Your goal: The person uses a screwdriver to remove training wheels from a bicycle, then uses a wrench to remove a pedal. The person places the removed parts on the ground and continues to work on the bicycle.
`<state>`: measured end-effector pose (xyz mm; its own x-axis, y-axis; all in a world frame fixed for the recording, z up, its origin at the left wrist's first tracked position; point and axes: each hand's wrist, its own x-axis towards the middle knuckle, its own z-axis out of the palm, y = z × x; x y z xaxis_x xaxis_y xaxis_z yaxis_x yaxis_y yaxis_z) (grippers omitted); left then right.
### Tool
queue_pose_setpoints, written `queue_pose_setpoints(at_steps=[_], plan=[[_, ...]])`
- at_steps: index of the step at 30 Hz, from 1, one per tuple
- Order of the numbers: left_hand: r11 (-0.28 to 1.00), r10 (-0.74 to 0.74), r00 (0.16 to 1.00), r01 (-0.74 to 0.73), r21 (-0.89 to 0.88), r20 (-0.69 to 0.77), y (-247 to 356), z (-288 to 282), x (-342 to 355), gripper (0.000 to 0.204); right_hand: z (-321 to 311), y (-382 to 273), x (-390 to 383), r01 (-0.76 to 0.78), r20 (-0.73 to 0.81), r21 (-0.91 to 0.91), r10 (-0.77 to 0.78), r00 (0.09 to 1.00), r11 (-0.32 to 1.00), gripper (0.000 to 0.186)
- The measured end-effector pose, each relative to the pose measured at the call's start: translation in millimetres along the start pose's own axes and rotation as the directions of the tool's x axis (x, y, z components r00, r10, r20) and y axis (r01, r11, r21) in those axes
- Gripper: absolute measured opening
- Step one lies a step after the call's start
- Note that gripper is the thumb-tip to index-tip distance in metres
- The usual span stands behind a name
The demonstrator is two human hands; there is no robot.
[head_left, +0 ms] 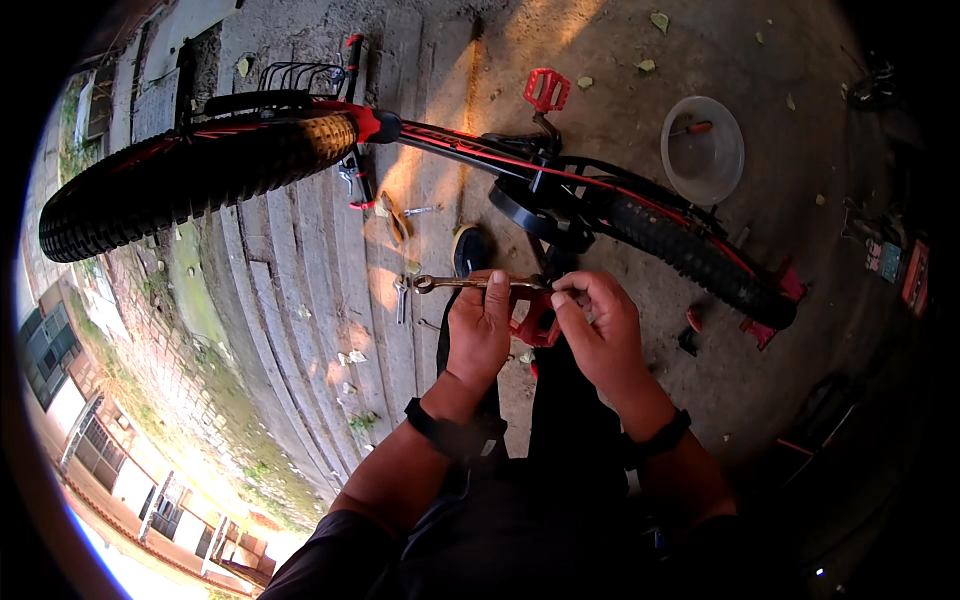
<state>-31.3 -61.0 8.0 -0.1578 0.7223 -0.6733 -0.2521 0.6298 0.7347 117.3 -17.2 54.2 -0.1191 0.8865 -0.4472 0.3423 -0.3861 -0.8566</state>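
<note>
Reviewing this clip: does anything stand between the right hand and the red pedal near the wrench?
Nothing visible does: the right hand is right beside the red pedal, though contact is unclear. The wrench in the left hand reaches toward the pedal's upper edge.

Single view, taken from the wearer's head by the left unit of a side-by-side fisheye pair, upright and directed steeply down at the ground point(620, 60). Forearms point(395, 475) enter from the lower edge; the left hand point(478, 325) and right hand point(603, 325) sit close to the lens, near picture centre. The mountain bike point(545, 182) spans the upper half, beyond the hands. Field wide enough to take in a building point(90, 440), tilted and bowed, at the lower-left rim; black surround noted.
</note>
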Motion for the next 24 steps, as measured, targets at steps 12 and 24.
queue_pose_setpoints(at_steps=[12, 24], plan=[[0.676, -0.502, 0.838, 0.535, -0.506, 0.215, -4, -5, 33, 0.036, 8, 75, 16, -0.464, 0.194, 0.642, 0.457, 0.868, 0.61, 0.017], [0.582, -0.62, 0.644, 0.761, -0.288, 0.448, -15, -10, 62, 0.034, 9, 108, 27, -0.227, 0.323, 0.248, 0.14, 0.936, 0.942, 0.038]])
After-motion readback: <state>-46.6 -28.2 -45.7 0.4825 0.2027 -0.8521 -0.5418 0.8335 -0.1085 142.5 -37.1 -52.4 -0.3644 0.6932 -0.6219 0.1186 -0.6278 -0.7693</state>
